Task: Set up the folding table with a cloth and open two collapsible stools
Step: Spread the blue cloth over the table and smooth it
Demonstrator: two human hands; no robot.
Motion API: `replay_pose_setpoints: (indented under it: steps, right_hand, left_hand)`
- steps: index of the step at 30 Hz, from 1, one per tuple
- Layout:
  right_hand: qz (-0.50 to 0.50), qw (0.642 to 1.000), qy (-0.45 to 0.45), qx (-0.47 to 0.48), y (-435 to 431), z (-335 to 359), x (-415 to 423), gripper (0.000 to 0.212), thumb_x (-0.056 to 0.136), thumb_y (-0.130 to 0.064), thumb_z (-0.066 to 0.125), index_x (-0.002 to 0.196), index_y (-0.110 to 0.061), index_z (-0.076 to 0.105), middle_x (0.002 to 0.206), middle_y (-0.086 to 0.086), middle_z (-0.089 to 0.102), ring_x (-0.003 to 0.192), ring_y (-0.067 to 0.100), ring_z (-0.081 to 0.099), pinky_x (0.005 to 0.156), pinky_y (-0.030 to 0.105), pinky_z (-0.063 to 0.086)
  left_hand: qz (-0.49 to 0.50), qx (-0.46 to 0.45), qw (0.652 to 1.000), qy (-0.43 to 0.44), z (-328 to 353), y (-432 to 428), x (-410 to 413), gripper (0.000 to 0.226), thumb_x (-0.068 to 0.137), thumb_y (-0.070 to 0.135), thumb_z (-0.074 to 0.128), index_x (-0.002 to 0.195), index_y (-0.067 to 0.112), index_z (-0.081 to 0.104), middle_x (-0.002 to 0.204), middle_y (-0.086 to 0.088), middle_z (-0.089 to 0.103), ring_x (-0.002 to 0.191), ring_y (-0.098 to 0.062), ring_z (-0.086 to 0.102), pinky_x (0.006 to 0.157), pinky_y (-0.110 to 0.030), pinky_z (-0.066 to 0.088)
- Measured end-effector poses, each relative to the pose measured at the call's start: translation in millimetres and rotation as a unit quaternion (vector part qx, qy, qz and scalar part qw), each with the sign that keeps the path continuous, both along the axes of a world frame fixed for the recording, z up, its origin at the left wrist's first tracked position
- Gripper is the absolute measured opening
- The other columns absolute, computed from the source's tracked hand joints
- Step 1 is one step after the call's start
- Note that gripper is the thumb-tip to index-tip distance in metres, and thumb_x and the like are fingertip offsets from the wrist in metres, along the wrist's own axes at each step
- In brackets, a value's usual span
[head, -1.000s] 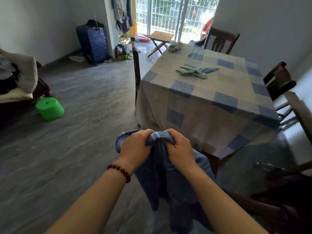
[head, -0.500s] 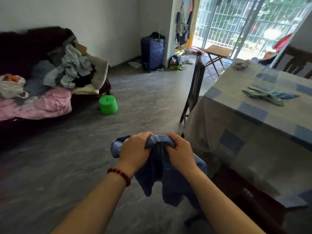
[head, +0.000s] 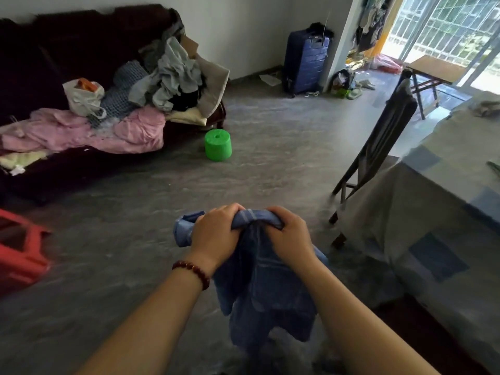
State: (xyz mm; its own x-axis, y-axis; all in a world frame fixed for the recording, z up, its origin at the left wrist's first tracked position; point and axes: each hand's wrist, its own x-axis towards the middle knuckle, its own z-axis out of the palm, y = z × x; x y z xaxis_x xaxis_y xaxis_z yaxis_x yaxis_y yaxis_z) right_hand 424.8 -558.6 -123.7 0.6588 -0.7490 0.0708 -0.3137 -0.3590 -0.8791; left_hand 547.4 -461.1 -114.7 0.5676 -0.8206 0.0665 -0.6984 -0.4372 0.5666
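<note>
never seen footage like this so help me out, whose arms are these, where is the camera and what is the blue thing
There is no machine: a person works with bare hands, and the view comes from one camera worn on their head, looking forward and down. The left hand, with a bead bracelet, and the right hand both grip a blue cloth that hangs below them. On the floor stands a green stool; a folding table is by the doorway. At right hangs a checked tablecloth.
</note>
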Motion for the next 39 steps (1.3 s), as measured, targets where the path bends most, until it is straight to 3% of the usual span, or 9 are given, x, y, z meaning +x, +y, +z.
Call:
replay_pose_setpoints:
  steps: [6, 12, 17, 24, 28, 31, 35, 39]
  right_hand:
    - [-0.004, 1.0, 0.008, 0.03, -77.4, -14.2, 40.8, 0.016, 0.079, -0.014, 0.069, 0.081, -0.029, 0.065, 0.069, -0.016, 0.064, 0.065, -0.013, 0.058, 0.062, 0.006, 0.042]
    - [-0.02, 0.999, 0.032, 0.037, -187.5, -13.4, 70.7, 0.013, 0.078, -0.017, 0.071, 0.09, -0.021, 0.068, 0.082, -0.008, 0.068, 0.073, 0.001, 0.061, 0.063, 0.007, 0.043]
    - [-0.025, 0.999, 0.048, 0.001, -273.4, -9.2, 81.5, 0.018, 0.075, -0.02, 0.075, 0.091, -0.018, 0.067, 0.09, 0.0, 0.066, 0.082, 0.013, 0.061, 0.073, 0.019, 0.047]
    - [-0.038, 0.995, 0.094, 0.001, -342.0, -21.0, 111.9, 0.045, 0.058, -0.065, 0.063, 0.093, -0.036, 0.059, 0.102, -0.016, 0.058, 0.099, 0.012, 0.058, 0.09, 0.041, 0.049]
    - [-0.05, 0.993, 0.089, 0.051, -379.3, -24.4, 140.6, 0.055, 0.067, -0.048, 0.077, 0.111, -0.026, 0.053, 0.116, -0.009, 0.045, 0.105, 0.011, 0.053, 0.096, 0.036, 0.047]
    - [-0.073, 0.987, 0.098, 0.103, -415.4, -29.2, 165.0, 0.072, 0.07, -0.042, 0.079, 0.127, -0.015, 0.045, 0.127, -0.003, 0.039, 0.111, 0.014, 0.051, 0.099, 0.032, 0.045]
    - [-0.124, 0.976, 0.124, 0.131, -477.0, -38.5, 206.3, 0.083, 0.065, -0.047, 0.081, 0.129, -0.011, 0.044, 0.124, 0.004, 0.052, 0.109, 0.019, 0.058, 0.092, 0.034, 0.05]
    - [-0.128, 0.97, 0.126, 0.166, -537.6, -29.9, 250.8, 0.061, 0.072, -0.042, 0.078, 0.118, -0.015, 0.048, 0.103, -0.002, 0.063, 0.089, 0.011, 0.059, 0.072, 0.023, 0.043]
  left_hand:
    - [0.038, 0.023, 0.999, 0.01, -13.6, -69.2, 39.4, 0.014, 0.092, 0.026, 0.05, 0.102, 0.025, 0.061, 0.098, -0.003, 0.069, 0.09, -0.024, 0.063, 0.081, -0.041, 0.049]
    - [0.035, 0.035, 0.999, -0.001, -8.8, -182.2, 73.7, 0.015, 0.092, 0.024, 0.05, 0.102, 0.026, 0.06, 0.099, -0.001, 0.068, 0.092, -0.023, 0.063, 0.08, -0.038, 0.048]
    - [0.032, 0.021, 0.999, -0.003, -2.4, -264.6, 85.0, 0.016, 0.092, 0.022, 0.049, 0.104, 0.026, 0.06, 0.1, 0.0, 0.068, 0.092, -0.022, 0.062, 0.076, -0.033, 0.046]
    - [0.059, -0.015, 0.996, 0.062, -8.9, -325.2, 115.5, 0.009, 0.092, 0.021, 0.051, 0.093, 0.025, 0.059, 0.092, 0.004, 0.067, 0.083, -0.016, 0.061, 0.071, -0.033, 0.047]
    - [0.074, -0.025, 0.994, 0.076, -14.2, -362.7, 144.7, 0.01, 0.09, 0.017, 0.054, 0.093, 0.024, 0.06, 0.091, 0.007, 0.065, 0.078, -0.009, 0.054, 0.066, -0.025, 0.037]
    - [0.076, -0.024, 0.994, 0.081, -22.0, -401.7, 172.5, 0.008, 0.089, 0.019, 0.055, 0.094, 0.024, 0.06, 0.093, 0.004, 0.067, 0.079, -0.013, 0.056, 0.066, -0.025, 0.036]
    - [0.053, -0.002, 0.995, 0.087, -31.7, -466.6, 219.2, 0.008, 0.088, 0.02, 0.057, 0.094, 0.024, 0.061, 0.094, 0.0, 0.07, 0.088, -0.023, 0.063, 0.068, -0.029, 0.041]
    - [0.014, 0.004, 0.996, 0.089, -28.4, -534.9, 272.3, 0.01, 0.085, 0.018, 0.059, 0.092, 0.026, 0.061, 0.092, -0.001, 0.071, 0.09, -0.026, 0.065, 0.075, -0.036, 0.05]
